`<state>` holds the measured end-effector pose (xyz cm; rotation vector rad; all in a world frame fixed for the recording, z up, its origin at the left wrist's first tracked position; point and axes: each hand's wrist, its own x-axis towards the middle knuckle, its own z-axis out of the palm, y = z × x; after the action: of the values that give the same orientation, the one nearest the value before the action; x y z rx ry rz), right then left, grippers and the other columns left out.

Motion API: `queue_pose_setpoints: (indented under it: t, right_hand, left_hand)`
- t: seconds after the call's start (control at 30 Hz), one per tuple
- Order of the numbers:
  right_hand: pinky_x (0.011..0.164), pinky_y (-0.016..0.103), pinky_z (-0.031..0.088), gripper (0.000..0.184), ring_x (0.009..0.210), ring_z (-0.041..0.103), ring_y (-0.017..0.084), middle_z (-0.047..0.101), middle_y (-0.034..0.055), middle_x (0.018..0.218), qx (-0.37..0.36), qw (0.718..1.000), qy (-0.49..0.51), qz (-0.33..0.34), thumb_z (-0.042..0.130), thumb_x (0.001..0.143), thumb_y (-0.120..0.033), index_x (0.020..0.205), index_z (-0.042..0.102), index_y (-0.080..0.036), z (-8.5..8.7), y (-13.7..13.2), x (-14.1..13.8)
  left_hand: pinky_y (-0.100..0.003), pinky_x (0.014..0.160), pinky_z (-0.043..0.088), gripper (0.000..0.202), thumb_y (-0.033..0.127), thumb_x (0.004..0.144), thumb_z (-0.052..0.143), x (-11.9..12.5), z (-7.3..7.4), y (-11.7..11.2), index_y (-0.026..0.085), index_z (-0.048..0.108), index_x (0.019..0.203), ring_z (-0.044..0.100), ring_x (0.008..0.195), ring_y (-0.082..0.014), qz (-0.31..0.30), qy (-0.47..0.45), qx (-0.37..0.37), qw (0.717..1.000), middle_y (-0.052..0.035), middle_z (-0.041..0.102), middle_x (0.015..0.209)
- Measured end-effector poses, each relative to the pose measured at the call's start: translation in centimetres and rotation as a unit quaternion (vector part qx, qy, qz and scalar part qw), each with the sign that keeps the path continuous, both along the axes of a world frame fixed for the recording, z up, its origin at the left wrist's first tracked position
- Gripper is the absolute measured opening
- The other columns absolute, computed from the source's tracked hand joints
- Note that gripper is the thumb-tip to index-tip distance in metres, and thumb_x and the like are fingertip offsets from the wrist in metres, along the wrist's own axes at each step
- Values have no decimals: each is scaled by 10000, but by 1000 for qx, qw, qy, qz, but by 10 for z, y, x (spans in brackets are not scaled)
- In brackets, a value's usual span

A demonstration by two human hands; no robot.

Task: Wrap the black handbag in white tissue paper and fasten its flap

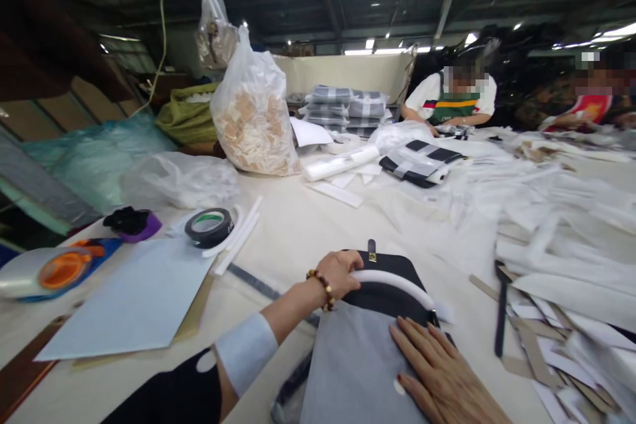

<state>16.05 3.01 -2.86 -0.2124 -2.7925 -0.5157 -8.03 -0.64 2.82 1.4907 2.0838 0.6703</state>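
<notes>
A black handbag [397, 262] lies flat in front of me, its small strap tab with a gold clasp [372, 256] pointing away. Across its upper part curves a white foam tube [395, 279]. My left hand [342, 273], with a beaded bracelet at the wrist, has its fingers closed on the left end of that tube. A grey sheet [355, 358] covers the lower part of the bag. Flat on the right side of the sheet rests my right hand [437, 368], fingers stretched out and holding nothing.
At left are a roll of black tape [209, 228], a clear tape roll [34, 271] and a pale blue sheet [134, 298]. A filled plastic bag [256, 112] stands behind. Paper strips [541, 344] and a black tool [501, 308] lie right. A co-worker [460, 96] sits across.
</notes>
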Motion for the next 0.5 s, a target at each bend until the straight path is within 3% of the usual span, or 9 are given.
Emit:
queue_pose_setpoints:
  t: [0.17, 0.5]
  right_hand:
    - [796, 382, 502, 451, 1070, 556, 219, 562, 99, 1205, 15, 1000, 23, 0, 373, 900, -425, 1214, 504, -129, 5, -6, -3]
    - [790, 375, 476, 433, 1020, 581, 229, 611, 93, 1137, -18, 999, 37, 3, 448, 859, -451, 1151, 560, -152, 7, -5, -4]
  left_hand:
    - [-232, 638, 386, 253, 125, 650, 672, 25, -20, 14, 226, 614, 875, 536, 722, -139, -58, 56, -41, 996, 37, 592, 760]
    - [-227, 727, 399, 141, 92, 701, 612, 31, -23, 1, 195, 639, 792, 548, 850, -144, -177, 99, -98, 974, -6, 604, 874]
